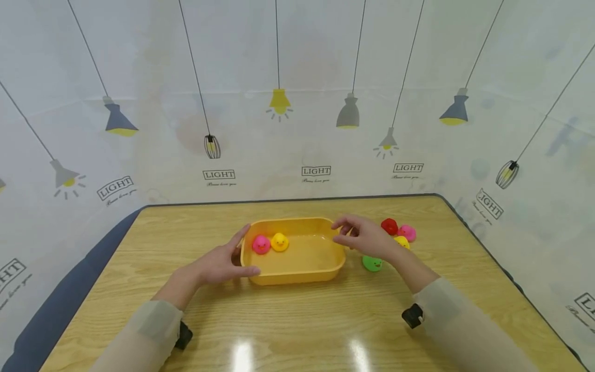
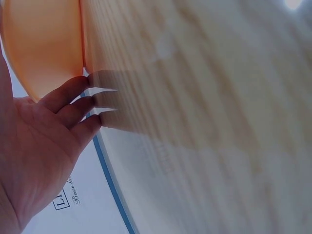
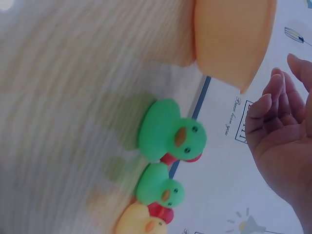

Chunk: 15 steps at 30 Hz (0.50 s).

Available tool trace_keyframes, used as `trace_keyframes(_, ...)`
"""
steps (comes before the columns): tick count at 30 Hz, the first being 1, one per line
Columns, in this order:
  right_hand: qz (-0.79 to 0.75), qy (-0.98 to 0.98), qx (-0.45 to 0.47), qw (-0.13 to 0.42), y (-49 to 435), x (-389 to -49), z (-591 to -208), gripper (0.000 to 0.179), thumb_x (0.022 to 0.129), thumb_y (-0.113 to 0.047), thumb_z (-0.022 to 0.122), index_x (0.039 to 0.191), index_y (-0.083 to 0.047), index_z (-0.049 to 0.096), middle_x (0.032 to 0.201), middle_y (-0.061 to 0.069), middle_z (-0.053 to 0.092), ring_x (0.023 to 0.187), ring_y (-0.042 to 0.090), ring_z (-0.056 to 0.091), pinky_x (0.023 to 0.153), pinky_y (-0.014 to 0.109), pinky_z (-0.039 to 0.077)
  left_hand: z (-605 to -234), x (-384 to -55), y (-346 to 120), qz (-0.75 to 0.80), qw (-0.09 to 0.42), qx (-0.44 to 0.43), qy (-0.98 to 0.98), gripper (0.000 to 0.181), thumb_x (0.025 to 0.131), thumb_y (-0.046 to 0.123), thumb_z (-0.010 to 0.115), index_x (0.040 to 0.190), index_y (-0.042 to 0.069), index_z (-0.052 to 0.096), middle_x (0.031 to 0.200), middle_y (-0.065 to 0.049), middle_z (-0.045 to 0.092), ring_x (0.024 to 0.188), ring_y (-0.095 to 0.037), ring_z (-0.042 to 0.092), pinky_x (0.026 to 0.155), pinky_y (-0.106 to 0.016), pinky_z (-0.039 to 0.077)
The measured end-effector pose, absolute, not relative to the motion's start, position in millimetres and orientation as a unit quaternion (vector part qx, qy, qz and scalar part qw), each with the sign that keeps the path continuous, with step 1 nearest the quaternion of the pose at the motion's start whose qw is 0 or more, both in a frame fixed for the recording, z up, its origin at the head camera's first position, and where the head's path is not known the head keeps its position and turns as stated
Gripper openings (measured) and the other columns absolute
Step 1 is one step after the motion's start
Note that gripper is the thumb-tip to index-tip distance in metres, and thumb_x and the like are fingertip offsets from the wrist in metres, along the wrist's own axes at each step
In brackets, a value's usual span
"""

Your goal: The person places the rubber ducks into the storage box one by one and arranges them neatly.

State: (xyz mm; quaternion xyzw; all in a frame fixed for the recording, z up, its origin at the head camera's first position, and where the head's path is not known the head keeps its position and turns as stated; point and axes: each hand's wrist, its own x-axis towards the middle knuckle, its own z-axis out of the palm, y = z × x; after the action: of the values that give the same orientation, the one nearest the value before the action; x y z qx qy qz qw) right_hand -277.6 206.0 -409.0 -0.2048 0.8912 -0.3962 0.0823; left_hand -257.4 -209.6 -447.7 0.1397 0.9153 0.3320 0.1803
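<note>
A yellow plastic basin (image 1: 297,279) stands on the table, with a pink rubber duck (image 1: 261,245) and a yellow rubber duck (image 1: 280,242) in its left part. My left hand (image 1: 218,263) is spread around the basin's left end, its thumb on the near rim and its index finger at the far-left corner. In the left wrist view, the other fingers extend beside the basin's outer wall. Over the basin's right rim hovers my right hand (image 1: 364,237), loosely bent and holding nothing. Beside it a green duck (image 3: 170,131) sits on the table.
Right of the basin are a red duck (image 1: 389,226), another pink duck (image 1: 407,232) and another yellow duck (image 1: 402,242), partly behind my right hand. The right wrist view shows a second green duck (image 3: 158,185). A lamp-patterned curtain (image 1: 297,144) surrounds the wooden table (image 1: 288,320).
</note>
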Motion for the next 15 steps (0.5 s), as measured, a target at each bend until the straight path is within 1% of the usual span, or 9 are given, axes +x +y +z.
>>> trace_keyframes(3, -0.396, 0.893, -0.196, 0.083, 217.6, -270.5, -410.7, 0.035, 0.104, -0.032, 0.078, 0.131, -0.010, 0.072, 0.104, 0.006, 0.071, 0.083, 0.020, 0.061, 0.072, 0.026, 0.056, -447.6, -257.7, -209.8, 0.333, 0.182, 0.137, 0.915, 0.126, 0.089, 0.070, 0.082, 0.177, 0.041, -0.003, 0.169, -0.023, 0.049, 0.153, -0.045, 0.051, 0.129, -0.069, 0.036)
trace_keyframes(8, -0.391, 0.898, -0.191, 0.071, 239.3, -260.8, -417.0, 0.031, 0.104, -0.032, 0.078, 0.128, -0.013, 0.074, 0.100, 0.003, 0.070, 0.085, 0.020, 0.059, 0.071, 0.023, 0.051, -448.8, -258.6, -209.9, 0.330, 0.181, 0.138, 0.916, 0.127, 0.088, 0.071, 0.082, 0.177, 0.040, -0.002, 0.168, -0.022, 0.051, 0.152, -0.045, 0.052, 0.128, -0.068, 0.036)
trace_keyframes(10, -0.385, 0.900, -0.192, 0.064, 249.0, -257.8, -420.1, 0.030, 0.103, -0.031, 0.079, 0.126, -0.013, 0.074, 0.100, 0.002, 0.071, 0.083, 0.019, 0.059, 0.069, 0.023, 0.050, -449.2, -258.7, -210.1, 0.328, 0.180, 0.139, 0.917, 0.127, 0.088, 0.071, 0.082, 0.177, 0.040, -0.003, 0.168, -0.022, 0.051, 0.152, -0.045, 0.052, 0.128, -0.068, 0.036)
trace_keyframes(15, -0.383, 0.903, -0.186, 0.063, 273.3, -249.3, -424.7, 0.033, 0.104, -0.030, 0.078, 0.129, -0.008, 0.073, 0.105, 0.003, 0.072, 0.083, 0.018, 0.060, 0.068, 0.024, 0.051, -449.9, -258.7, -210.6, 0.327, 0.181, 0.133, 0.918, 0.125, 0.089, 0.070, 0.082, 0.177, 0.042, -0.003, 0.170, -0.021, 0.048, 0.154, -0.045, 0.049, 0.130, -0.069, 0.034)
